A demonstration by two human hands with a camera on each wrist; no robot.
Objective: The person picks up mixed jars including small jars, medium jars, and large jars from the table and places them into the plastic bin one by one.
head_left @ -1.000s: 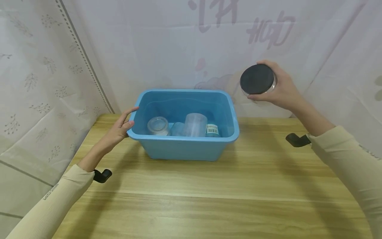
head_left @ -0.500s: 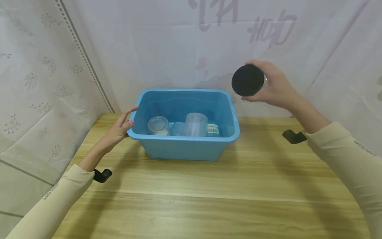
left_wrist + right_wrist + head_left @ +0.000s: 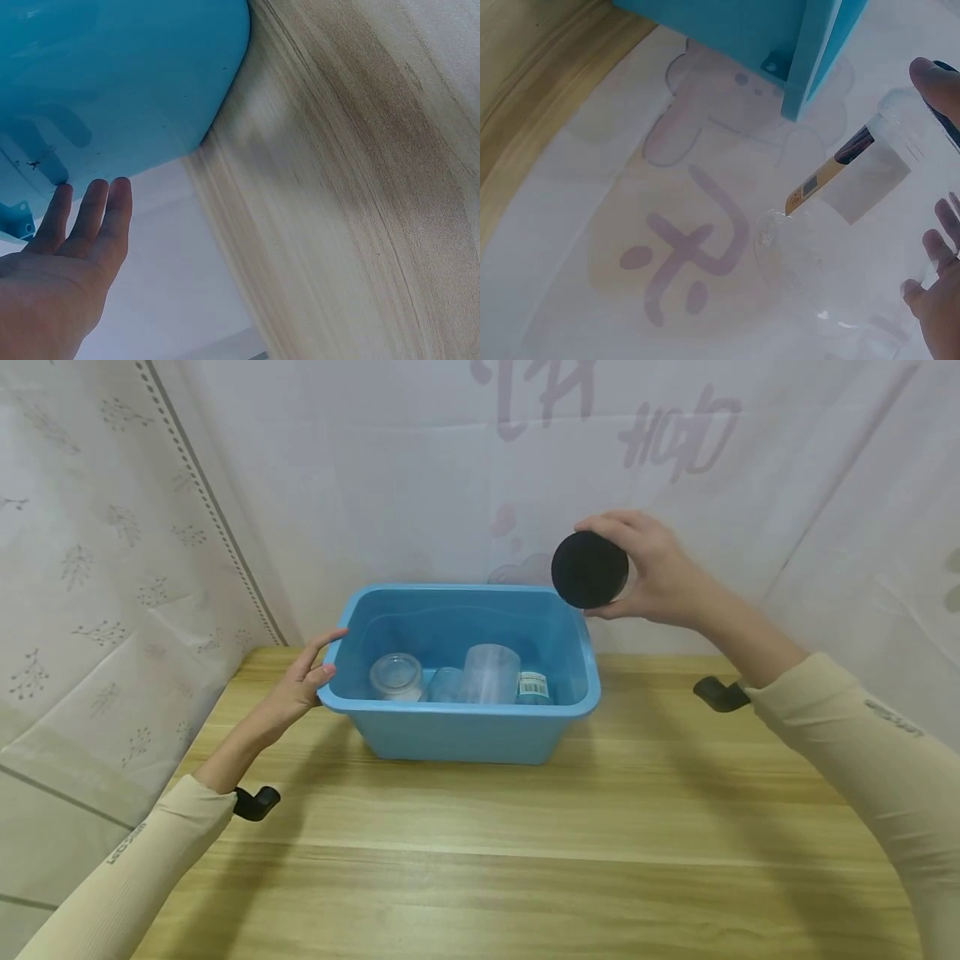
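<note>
At the left end of the blue plastic tub (image 3: pixel 457 733), my left hand (image 3: pixel 300 681) holds the rim with thumb and index finger on it. In the left wrist view, straight fingers (image 3: pixel 94 217) of that hand reach the tub's outer wall. My right hand (image 3: pixel 652 564) grips a clear plastic jar (image 3: pixel 832 262) up in the air, over the tub's back right corner in the head view. Its round black lid (image 3: pixel 590 570) faces the head camera. A label (image 3: pixel 870 180) with an orange strip shows on the jar's side in the right wrist view.
Inside the tub lie a lidded clear jar (image 3: pixel 397 677), a frosted cylindrical container (image 3: pixel 491 675), a bluish clear container (image 3: pixel 446 685) and one with a barcode label (image 3: pixel 533 687). The tub stands on a wooden table (image 3: pixel 480 860), before a printed curtain (image 3: pixel 420 485).
My right hand has carried the jar leftward to the tub's back right corner, turning its lid more squarely to the head camera. The left hand and the tub stay in place.
</note>
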